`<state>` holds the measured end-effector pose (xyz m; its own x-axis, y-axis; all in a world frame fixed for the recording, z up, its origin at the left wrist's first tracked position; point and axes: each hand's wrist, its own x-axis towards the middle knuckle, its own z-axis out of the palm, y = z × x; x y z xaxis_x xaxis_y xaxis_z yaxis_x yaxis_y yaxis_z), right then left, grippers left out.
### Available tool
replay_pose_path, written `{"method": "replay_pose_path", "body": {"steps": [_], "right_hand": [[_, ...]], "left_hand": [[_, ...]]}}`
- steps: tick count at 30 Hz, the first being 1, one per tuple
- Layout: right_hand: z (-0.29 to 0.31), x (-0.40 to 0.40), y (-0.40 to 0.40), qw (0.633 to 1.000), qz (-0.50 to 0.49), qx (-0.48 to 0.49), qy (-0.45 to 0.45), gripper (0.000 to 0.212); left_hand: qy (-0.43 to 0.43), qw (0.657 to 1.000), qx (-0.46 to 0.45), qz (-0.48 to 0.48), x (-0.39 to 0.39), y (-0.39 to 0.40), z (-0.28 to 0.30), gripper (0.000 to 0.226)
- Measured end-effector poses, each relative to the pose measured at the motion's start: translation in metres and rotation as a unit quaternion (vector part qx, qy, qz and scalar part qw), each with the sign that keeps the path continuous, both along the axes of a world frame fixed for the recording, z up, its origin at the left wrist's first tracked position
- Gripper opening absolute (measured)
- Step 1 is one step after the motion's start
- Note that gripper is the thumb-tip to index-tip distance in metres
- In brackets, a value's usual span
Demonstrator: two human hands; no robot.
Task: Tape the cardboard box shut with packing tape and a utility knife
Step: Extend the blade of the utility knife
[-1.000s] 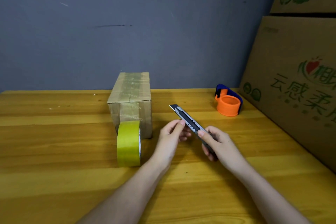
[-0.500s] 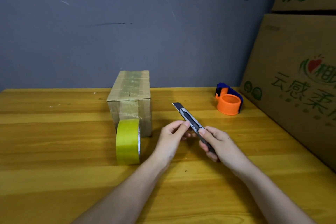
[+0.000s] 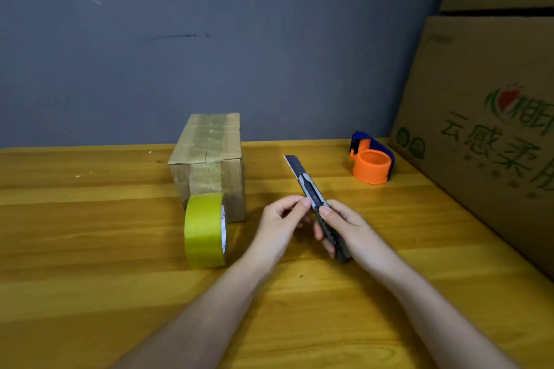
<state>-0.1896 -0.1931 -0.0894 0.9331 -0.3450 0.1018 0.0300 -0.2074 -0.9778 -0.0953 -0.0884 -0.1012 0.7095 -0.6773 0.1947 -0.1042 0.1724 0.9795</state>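
Head view: the right hand point(image 3: 349, 232) grips the handle of the utility knife point(image 3: 317, 209), thumb on the slider, blade extended and pointing up and away above the wooden table point(image 3: 90, 249); the left hand point(image 3: 281, 225) pinches the knife body between thumb and forefinger. The cardboard box point(image 3: 209, 165), its top already taped, stands left of the hands with 1 roll of yellow packing tape point(image 3: 204, 231) on edge touching its front. An orange tape dispenser point(image 3: 371, 166) sits far right beside 2 stacked printed cartons point(image 3: 479, 129).

Bare bench point(image 3: 90, 249) spreads lower left, while stacked cartons point(image 3: 485, 129) wall the right edge behind the orange dispenser point(image 3: 371, 166).
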Motion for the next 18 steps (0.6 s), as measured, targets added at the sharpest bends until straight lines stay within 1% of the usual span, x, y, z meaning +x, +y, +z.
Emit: {"method": "replay_pose_path", "body": {"steps": [2,6,10,13,18], "right_hand": [[0.0001,-0.0019,0.0013,1.000,-0.005,-0.002,0.002,0.019],[0.0020,-0.0020,0.0025,0.999,-0.043,-0.019,-0.005,0.023],[0.0000,-0.0007,0.0033,0.997,-0.065,-0.037,-0.016,0.025],[-0.0016,-0.0001,0.0019,0.997,-0.059,-0.044,-0.022,0.024],[-0.0047,0.0019,0.0010,0.999,-0.037,-0.026,-0.020,0.023]], "left_hand": [[0.004,1.000,-0.012,0.016,-0.0021,0.0001,0.0010,0.015],[-0.017,1.000,-0.026,0.001,-0.0051,0.0001,0.0034,0.014],[-0.020,0.999,-0.030,0.000,-0.0052,0.0004,0.0034,0.014],[-0.020,0.999,-0.028,0.006,-0.0041,0.0005,0.0023,0.015],[-0.004,1.000,-0.022,0.019,-0.0029,-0.0006,0.0012,0.017]]}}
